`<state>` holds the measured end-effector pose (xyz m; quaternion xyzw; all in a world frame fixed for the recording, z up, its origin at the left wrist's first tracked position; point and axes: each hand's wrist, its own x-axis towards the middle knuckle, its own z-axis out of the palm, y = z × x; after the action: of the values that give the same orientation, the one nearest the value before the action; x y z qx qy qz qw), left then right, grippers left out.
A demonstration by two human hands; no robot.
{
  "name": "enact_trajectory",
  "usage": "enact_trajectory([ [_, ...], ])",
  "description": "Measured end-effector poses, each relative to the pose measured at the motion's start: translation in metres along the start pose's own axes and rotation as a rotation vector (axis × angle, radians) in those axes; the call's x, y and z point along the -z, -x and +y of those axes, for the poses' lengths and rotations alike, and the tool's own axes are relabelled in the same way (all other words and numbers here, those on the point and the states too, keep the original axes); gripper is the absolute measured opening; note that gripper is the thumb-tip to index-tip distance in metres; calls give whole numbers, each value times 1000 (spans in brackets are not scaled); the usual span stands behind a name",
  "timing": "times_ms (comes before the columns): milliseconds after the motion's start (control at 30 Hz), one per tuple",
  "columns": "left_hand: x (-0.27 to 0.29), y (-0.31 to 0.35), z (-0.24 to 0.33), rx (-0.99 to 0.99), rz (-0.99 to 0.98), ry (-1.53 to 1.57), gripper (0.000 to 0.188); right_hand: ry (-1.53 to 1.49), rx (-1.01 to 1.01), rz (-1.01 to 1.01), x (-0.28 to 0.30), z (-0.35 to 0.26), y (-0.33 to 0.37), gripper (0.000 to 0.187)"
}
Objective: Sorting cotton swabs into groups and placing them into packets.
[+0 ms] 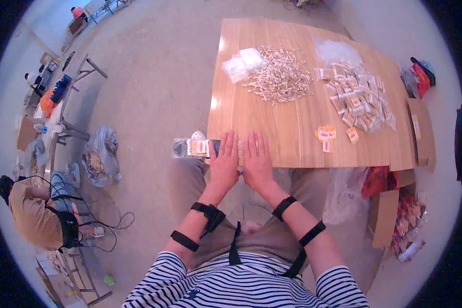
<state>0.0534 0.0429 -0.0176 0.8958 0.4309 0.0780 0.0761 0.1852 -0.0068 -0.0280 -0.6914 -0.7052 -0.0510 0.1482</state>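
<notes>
My left hand (224, 168) and my right hand (257, 163) lie side by side at the table's near edge, fingers stretched out and pointing away from me. In the narrow gap between them shows a small row of cotton swabs (241, 149), which both hands touch from either side. Just left of my left hand is a clear plastic packet (197, 148) with swabs and a small printed card inside; it reaches past the table's left edge. A dark strip shows between this packet and my left fingers. What lies under my palms is hidden.
A loose heap of cotton swabs (282, 77) and clear empty bags (244, 64) lie farther back. Filled packets (358, 97) pile up at right, near small yellow cards (326, 137). Cardboard boxes (384, 218) stand right of the table (292, 149). At left a person (36, 213) sits by another table.
</notes>
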Motion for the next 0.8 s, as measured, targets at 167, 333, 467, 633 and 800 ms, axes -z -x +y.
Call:
enact_trajectory([
  [167,-4,2,-4,-29,50,-75,101,-42,-2,-24,3,-1,1,68],
  [333,-7,14,5,49,50,-74,98,-44,8,30,-5,3,2,78],
  [467,-10,11,9,63,71,-40,94,-6,11,43,-5,1,1,84],
  [633,0,11,12,38,36,-78,90,-56,-17,-30,2,2,4,81],
  [800,-22,8,12,-39,152,-41,84,3,22,60,-9,1,3,79],
])
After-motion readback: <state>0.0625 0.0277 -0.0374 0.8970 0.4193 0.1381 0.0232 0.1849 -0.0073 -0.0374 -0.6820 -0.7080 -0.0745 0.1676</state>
